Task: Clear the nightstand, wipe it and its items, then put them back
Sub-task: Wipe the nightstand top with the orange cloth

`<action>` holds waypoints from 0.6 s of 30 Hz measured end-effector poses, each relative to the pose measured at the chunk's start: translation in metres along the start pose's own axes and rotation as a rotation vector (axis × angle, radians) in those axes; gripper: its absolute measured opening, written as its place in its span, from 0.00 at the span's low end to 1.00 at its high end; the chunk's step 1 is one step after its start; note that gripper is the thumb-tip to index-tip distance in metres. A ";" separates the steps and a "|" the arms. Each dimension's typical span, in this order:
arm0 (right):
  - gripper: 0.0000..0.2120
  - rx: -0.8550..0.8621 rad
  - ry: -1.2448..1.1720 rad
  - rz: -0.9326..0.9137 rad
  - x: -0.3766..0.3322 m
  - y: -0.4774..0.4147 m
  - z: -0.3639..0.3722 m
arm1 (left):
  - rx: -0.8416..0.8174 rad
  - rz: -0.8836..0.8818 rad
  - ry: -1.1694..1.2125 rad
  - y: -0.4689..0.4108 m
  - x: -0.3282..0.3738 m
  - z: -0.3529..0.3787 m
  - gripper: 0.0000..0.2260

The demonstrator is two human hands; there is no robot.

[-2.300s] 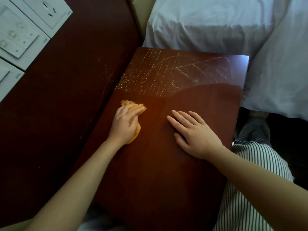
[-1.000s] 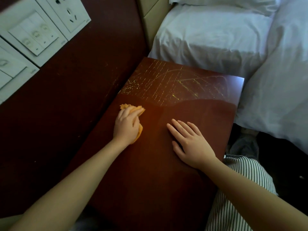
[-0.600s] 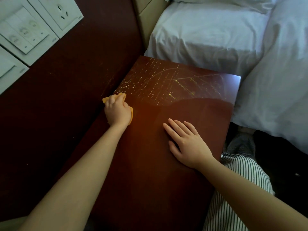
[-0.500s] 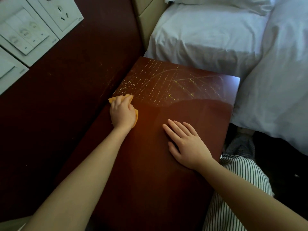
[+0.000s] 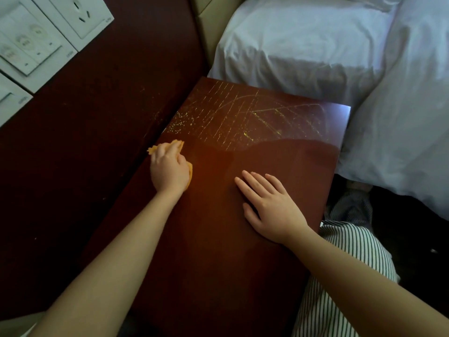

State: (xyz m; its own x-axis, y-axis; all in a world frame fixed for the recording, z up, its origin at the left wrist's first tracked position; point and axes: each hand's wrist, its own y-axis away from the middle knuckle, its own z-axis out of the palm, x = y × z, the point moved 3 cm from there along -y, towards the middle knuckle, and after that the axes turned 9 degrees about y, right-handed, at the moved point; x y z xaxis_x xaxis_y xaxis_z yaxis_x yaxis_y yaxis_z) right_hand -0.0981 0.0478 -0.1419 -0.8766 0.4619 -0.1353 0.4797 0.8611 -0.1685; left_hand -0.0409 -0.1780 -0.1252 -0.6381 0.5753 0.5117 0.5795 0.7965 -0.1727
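- Running off the lower edge, the nightstand shows only its top; its near end and front are out of sight.
- The bed is cut by the upper and right edges, and a white duvet hanging at the right covers the bed's side.
- The white switch plates are cropped at the left edge, and their markings are too blurred to read.
- The dark gap right of the nightstand cannot be made out.
- Most of the cloth is hidden under the left hand; only an orange fringe past the fingertips and a sliver by the thumb show.
- The nightstand top is glossy red-brown, with pale yellowish scratches and specks across its far part and a smoother, darker near part.
- The cloth lies on the top at its left edge, beside the wall panel, just below the scratched patch.
- The left hand's fingers are curled close together over the cloth, gripping it against the wood.
- The right hand lies palm down mid-top, apart from the cloth, fingers straight and slightly spread, thumb out to the side.
- The wall panel is dark red with a few specks; a socket sits beside the switch plates.
- A beige headboard stands between panel and bed.
- Striped trousers show at the nightstand's right side.
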 end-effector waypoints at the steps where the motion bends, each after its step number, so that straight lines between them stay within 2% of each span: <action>1: 0.25 0.002 -0.002 0.003 0.000 0.000 0.000 | 0.016 -0.033 -0.009 -0.004 0.005 0.004 0.17; 5: 0.25 0.007 -0.002 0.006 0.000 0.000 -0.001 | -0.036 0.016 0.016 -0.008 0.021 0.016 0.17; 9: 0.25 0.017 -0.009 0.009 0.000 0.000 -0.001 | -0.187 0.246 0.017 0.013 0.019 0.011 0.17; 12: 0.25 0.015 -0.017 0.003 0.001 0.000 0.001 | -0.270 0.332 0.020 0.014 -0.005 -0.001 0.17; 14: 0.25 0.007 -0.015 0.000 0.000 0.000 0.001 | -0.249 0.282 -0.002 0.007 -0.016 -0.007 0.17; 18: 0.25 0.007 -0.023 -0.002 0.000 0.000 0.001 | -0.101 0.081 -0.014 -0.007 -0.001 -0.002 0.17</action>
State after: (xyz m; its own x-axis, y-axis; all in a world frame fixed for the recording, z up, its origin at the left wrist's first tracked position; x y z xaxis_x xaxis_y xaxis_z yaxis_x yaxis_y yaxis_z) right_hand -0.0979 0.0474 -0.1426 -0.8763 0.4552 -0.1576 0.4785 0.8604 -0.1754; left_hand -0.0438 -0.1846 -0.1230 -0.5940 0.6401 0.4872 0.6771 0.7249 -0.1268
